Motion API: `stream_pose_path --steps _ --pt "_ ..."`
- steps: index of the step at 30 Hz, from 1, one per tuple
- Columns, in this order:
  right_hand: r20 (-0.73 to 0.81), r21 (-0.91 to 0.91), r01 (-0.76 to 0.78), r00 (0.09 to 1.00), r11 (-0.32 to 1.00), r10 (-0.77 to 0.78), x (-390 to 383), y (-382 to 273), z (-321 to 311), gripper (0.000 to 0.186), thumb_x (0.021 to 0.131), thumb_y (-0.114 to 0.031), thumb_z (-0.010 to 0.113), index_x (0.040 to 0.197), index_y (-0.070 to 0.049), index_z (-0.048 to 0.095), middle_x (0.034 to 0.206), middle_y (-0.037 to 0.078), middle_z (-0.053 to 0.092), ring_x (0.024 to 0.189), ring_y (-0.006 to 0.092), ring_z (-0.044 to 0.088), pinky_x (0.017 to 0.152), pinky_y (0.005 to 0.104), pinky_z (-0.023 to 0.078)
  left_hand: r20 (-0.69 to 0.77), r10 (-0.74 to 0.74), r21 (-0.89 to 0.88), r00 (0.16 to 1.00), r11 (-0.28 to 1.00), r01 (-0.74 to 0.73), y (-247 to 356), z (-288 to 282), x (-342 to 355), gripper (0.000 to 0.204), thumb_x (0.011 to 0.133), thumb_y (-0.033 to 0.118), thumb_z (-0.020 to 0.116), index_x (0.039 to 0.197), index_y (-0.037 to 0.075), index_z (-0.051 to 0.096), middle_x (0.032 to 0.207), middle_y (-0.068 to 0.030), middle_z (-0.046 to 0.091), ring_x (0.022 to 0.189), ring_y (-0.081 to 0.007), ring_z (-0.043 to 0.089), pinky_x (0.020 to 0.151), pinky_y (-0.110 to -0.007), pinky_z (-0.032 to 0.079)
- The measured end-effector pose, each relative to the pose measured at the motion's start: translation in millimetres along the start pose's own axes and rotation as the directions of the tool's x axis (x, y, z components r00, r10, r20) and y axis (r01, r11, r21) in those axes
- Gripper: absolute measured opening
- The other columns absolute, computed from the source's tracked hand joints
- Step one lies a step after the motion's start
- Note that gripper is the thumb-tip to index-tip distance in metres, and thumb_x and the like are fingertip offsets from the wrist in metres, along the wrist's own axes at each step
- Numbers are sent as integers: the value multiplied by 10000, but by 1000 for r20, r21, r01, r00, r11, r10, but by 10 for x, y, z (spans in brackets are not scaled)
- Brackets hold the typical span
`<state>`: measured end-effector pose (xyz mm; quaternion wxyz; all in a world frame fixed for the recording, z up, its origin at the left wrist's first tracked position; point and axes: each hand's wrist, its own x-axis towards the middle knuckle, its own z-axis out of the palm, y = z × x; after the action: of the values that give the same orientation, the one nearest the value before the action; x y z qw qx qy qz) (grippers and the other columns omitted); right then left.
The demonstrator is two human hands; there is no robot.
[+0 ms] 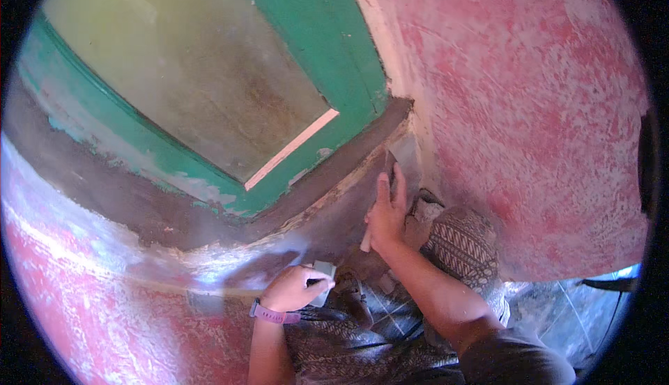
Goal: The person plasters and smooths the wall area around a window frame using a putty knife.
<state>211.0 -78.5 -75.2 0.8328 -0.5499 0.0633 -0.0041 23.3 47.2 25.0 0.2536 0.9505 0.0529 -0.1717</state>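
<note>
My right hand (387, 216) is closed around the pale handle of a putty knife (404, 149), two fingers stretched along it. The knife's grey blade lies against the plastered strip (380, 165) under the green frame, close to the corner with the pink wall. Lower and to the left, my left hand (293, 289), with a pink wristband, pinches a small flat grey-green plate (324, 273). That plate is partly hidden by the fingers, and its exact kind does not show.
A green-framed panel (320, 43) with a dull pane fills the upper left. The mottled pink wall (529, 106) rises on the right. My patterned-cloth knee (463, 242) is close beside my right forearm. Bluish tiled floor (550, 315) shows at the lower right.
</note>
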Motion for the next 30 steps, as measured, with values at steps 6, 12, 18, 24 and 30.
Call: stream_pose_path --steps 6,12,18,24,30 --pt "0 4 18 1000 1000 -18 -187 262 198 603 1059 -398 528 1542 -78 361 1364 172 489 963 225 403 799 344 337 -33 -112 -125 993 986 108 -158 42 1 323 940 367 668 1064 88 774 976 -192 738 911 -359 708 815 -416 539" --pt "87 -6 77 993 997 -76 -440 132 224 628 1057 -389 519 1541 -23 358 1549 252 404 1431 362 391 1175 443 305 -31 -144 -133 989 981 139 -59 -47 18 352 942 368 668 1080 58 764 995 -208 739 927 -363 719 825 -403 547" --pt "117 -97 9 993 995 3 -539 134 236 605 1067 -367 511 1545 -27 363 1553 204 423 1424 318 407 1176 397 301 -50 -142 -107 989 985 136 167 -153 2 322 960 288 672 1118 18 747 1013 -182 760 917 -242 735 849 -351 546" --pt "57 -70 44 998 997 -40 -381 191 278 617 1051 -387 532 1533 -31 388 1528 256 431 1413 385 418 1178 448 302 -186 -116 -135 976 987 92 310 -227 -206 316 944 281 700 1107 15 750 998 -188 755 903 -241 723 819 -341 540" --pt "107 -128 94 991 987 -81 -429 220 237 628 1044 -376 553 1533 -19 388 1527 254 444 1413 385 424 1173 434 313 -274 -171 -291 946 953 88 313 -217 -471 238 926 135 724 1118 -3 744 957 -127 739 873 -185 682 814 -301 517"
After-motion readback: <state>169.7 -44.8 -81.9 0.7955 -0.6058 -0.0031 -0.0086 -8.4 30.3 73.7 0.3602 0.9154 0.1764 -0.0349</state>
